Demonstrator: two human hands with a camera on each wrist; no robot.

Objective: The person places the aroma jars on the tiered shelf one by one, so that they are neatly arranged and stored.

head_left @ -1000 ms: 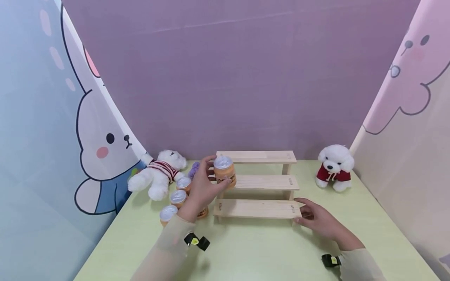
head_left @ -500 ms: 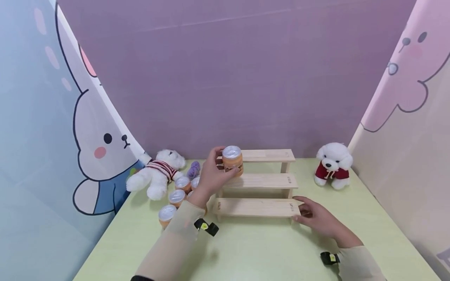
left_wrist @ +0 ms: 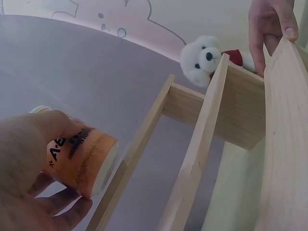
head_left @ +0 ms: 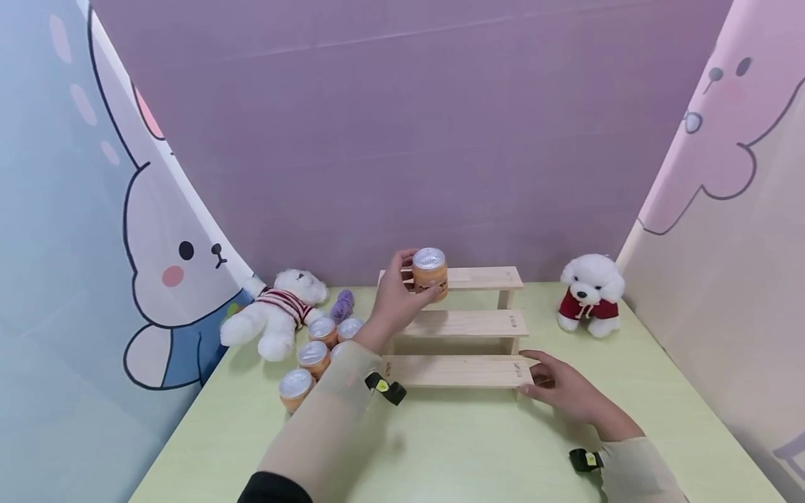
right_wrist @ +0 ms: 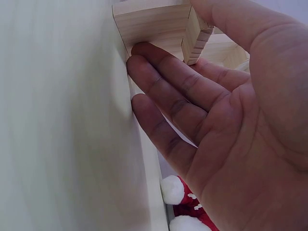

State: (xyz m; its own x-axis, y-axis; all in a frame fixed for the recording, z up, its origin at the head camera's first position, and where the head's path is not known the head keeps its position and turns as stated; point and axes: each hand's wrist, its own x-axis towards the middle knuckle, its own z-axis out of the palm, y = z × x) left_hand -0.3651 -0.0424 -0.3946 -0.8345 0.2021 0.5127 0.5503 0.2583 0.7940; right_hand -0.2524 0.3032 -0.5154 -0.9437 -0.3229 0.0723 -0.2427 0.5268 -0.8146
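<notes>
My left hand (head_left: 397, 302) holds an orange canister with a silvery ridged top (head_left: 431, 274) upright, in front of the top step of a three-step wooden display rack (head_left: 465, 372). In the left wrist view, the thumb and curled fingers go round the canister (left_wrist: 86, 159), whose pale base is apart from the top board. My right hand (head_left: 569, 392) grips the right end of the lowest step. Its thumb is on the front side and its index finger behind the board (right_wrist: 195, 41), as the right wrist view shows.
Several matching orange canisters (head_left: 296, 388) stand on the table (head_left: 453, 447) left of the rack, partly behind my left forearm. A purple yarn-like bundle (head_left: 342, 306) and a white plush bear (head_left: 277, 314) lie behind them. A white plush dog (head_left: 591, 293) sits at the right.
My left hand has carried the canister up, to the right and farther back, from near the middle step to the top step. The right hand keeps its hold on the rack.
</notes>
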